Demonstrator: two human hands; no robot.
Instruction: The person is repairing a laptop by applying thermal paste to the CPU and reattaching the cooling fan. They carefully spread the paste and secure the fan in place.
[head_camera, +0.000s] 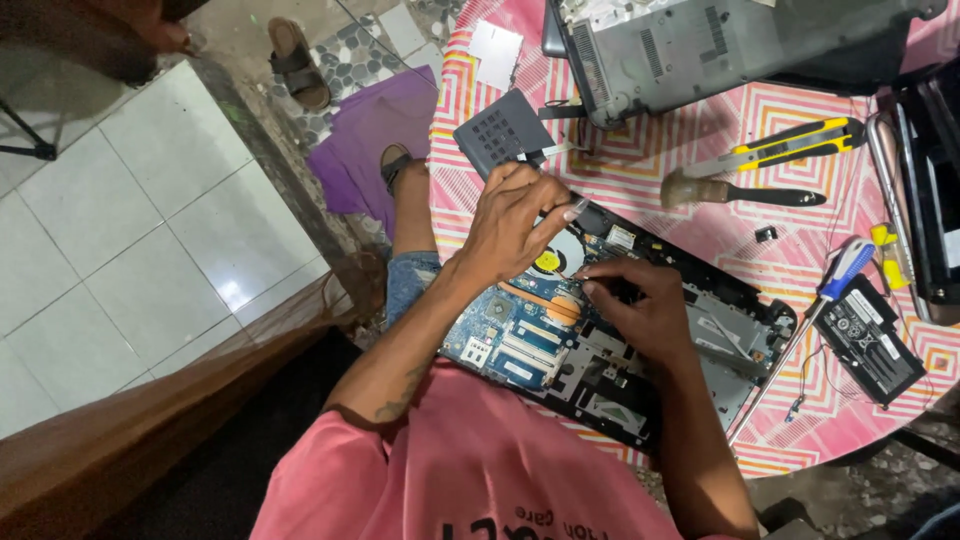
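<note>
laptop base (640, 350) lies opened up on the surface (700, 215) right in front of me, bottom cover off, blue circuit board (520, 345) and round fan (555, 258) bare to my view. my left hand (515, 215) arches over the fan end, wrist high, so the fingers come down from above without pressing on the board; thumb and forefinger are nearly closed, and they seem to pinch something thin, maybe a wire or a small tool tip, though i cannot tell which at this size. my right hand (640, 305) rests lower on the middle of the base, its fingers curled tight and meeting the left ones at the same spot beside the fan, steadying the work there.

tools are laid out within reach on my right: a wooden-handled brush (735, 190), a yellow and black utility knife (790, 145), a blue-handled screwdriver (815, 315) and a flat black battery pack (880, 340) near the edge. a dark removed panel (500, 130) sits beyond my left hand, and a grey laptop shell (720, 50) takes the far side. my own forearms cover much of the board's near part, and the brush lies close to where my hands work.
</note>
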